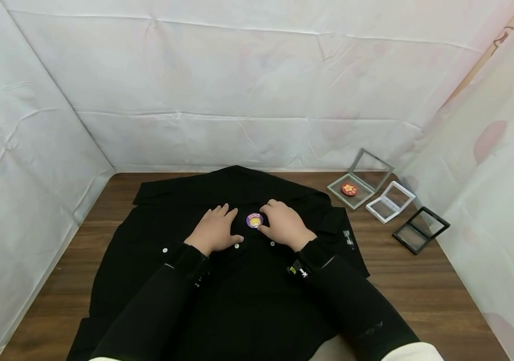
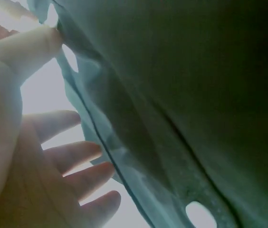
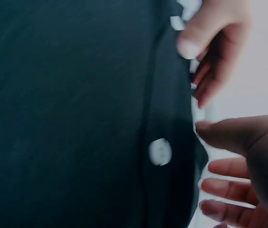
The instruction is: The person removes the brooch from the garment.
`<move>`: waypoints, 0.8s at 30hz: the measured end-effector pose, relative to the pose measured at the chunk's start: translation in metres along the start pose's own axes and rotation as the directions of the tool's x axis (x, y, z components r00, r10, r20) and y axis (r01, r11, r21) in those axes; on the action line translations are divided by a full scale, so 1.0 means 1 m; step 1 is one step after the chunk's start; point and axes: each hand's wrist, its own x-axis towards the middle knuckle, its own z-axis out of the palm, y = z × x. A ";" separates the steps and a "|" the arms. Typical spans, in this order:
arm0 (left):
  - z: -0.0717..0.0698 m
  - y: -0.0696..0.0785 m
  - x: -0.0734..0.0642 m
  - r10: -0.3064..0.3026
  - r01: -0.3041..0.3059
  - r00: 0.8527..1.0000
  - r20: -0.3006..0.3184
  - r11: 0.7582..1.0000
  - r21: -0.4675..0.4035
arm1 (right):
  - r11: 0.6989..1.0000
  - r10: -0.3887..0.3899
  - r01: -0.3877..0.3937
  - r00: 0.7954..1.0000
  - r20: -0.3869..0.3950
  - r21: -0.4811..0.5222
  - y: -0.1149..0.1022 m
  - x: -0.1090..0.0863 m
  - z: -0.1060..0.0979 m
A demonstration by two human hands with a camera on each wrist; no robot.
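Note:
A black shirt [image 1: 247, 291] lies spread over the table, with white buttons [image 1: 236, 246] down its front. On it, between the two hands, sits a round purple badge [image 1: 254, 220] with a yellow figure. My left hand [image 1: 215, 229] is over the shirt to the badge's left, fingers spread and thumb beside a button. To the badge's right, my right hand [image 1: 286, 224] has its thumb tip right at the badge's lower edge. Loosely bent, parted fingers [image 3: 226, 187] show in the right wrist view. The left wrist view shows spread fingers [image 2: 72, 156] beside the button strip.
An open grey-framed clear case [image 1: 351, 205] at the back right holds a red-orange round badge [image 1: 349, 189]. A white case [image 1: 383, 216] and a black case [image 1: 412, 245] stand open beside it. White sheets [image 1: 257, 90] enclose the wooden table [image 1: 442, 286].

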 end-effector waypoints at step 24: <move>0.007 -0.009 0.012 -0.016 0.020 0.995 0.098 0.999 -0.032 | 0.990 -0.110 0.116 0.990 0.086 -0.078 0.001 0.023 0.017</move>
